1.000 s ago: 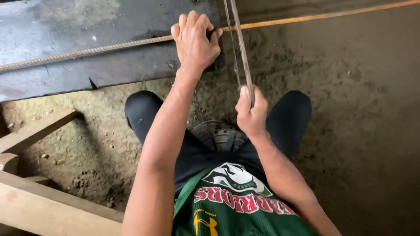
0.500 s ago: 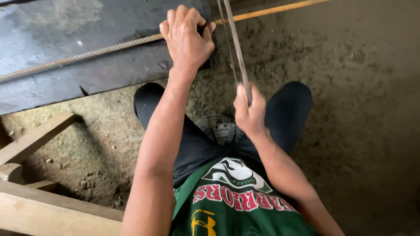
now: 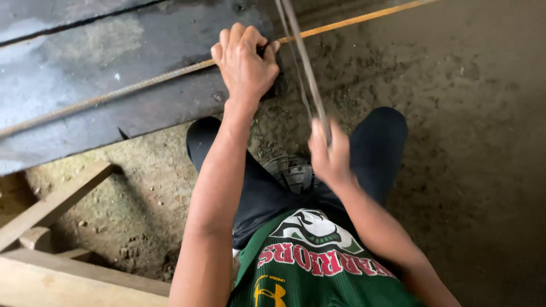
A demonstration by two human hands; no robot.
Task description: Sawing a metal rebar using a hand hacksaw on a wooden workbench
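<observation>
Person is squatting on dirt ground (image 3: 466, 170), looking down between the knees. Left hand (image 3: 245, 65) is gripping a long rusty steel bar (image 3: 142, 85), fist closed round it where it is lying across a dark flat board (image 3: 85, 62). The bar is running diagonally from lower left to upper right, orange toward the far end. Right hand (image 3: 331, 156) is blurred, fingers closed round the near end of a thin grey rod (image 3: 301, 62) that is reaching away to the top edge, crossing just beside the left fist. Whether rod and bar are touching there, cannot tell. A small dark round metal object (image 3: 290, 170) is sitting between the legs, partly hidden. Wooden planks (image 3: 62, 250) are lying at lower left.

Judging the step: left hand should be keeping the bar pinned firm against the board while the right is working the rod in line, with fingers staying clear of the crossing.
</observation>
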